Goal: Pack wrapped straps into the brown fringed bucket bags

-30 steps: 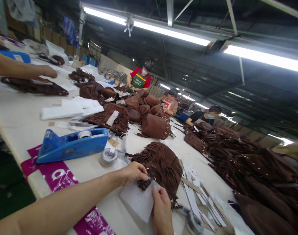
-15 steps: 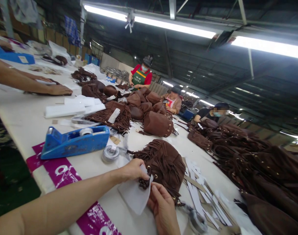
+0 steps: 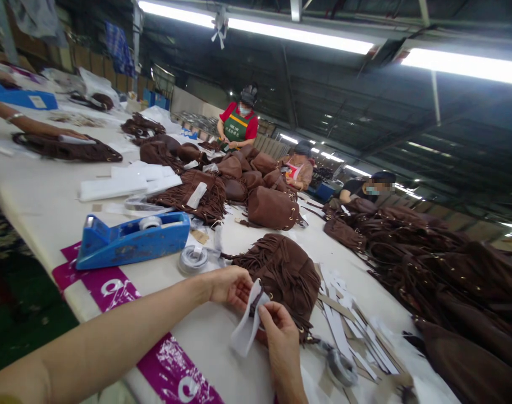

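A brown fringed suede bag (image 3: 281, 272) lies on the white table (image 3: 41, 207) in front of me. My left hand (image 3: 228, 285) and my right hand (image 3: 279, 328) both pinch a white foam sheet (image 3: 247, 320), folded around a small dark tassel or strap end of the bag. The sheet hides most of that piece. Both hands are closed on the sheet at the bag's near edge.
A blue tape dispenser (image 3: 132, 240) and a tape roll (image 3: 192, 259) sit to my left. White paper strips (image 3: 344, 320) lie to the right. Piles of brown bags (image 3: 428, 264) cover the table's right and middle. Another person's arm (image 3: 28, 124) rests far left; three workers stand beyond.
The white sheet lay flat under the tassel; now it is folded up around it between both hands. The other person's hand at far left drew back along its bag.
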A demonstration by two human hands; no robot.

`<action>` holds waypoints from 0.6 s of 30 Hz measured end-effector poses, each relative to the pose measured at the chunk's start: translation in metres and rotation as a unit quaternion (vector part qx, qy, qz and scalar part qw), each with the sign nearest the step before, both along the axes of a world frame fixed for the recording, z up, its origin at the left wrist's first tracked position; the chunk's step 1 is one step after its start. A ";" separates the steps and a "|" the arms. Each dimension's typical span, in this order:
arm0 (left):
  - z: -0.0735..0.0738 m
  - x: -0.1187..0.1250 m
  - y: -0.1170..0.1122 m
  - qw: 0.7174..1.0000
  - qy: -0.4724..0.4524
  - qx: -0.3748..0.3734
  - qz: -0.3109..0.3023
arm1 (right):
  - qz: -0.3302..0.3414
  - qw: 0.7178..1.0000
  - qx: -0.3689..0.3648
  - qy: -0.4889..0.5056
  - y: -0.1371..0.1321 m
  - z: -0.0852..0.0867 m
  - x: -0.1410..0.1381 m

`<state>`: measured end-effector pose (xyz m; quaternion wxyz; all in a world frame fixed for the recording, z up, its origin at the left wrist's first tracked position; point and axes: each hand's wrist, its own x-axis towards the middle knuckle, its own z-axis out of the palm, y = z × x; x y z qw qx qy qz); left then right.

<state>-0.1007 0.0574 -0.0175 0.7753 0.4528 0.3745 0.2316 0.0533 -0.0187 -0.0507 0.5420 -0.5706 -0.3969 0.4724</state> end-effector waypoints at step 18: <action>-0.016 0.013 -0.014 0.993 0.073 0.070 0.058 | 0.043 0.984 0.093 -0.145 -0.003 -0.004 -0.001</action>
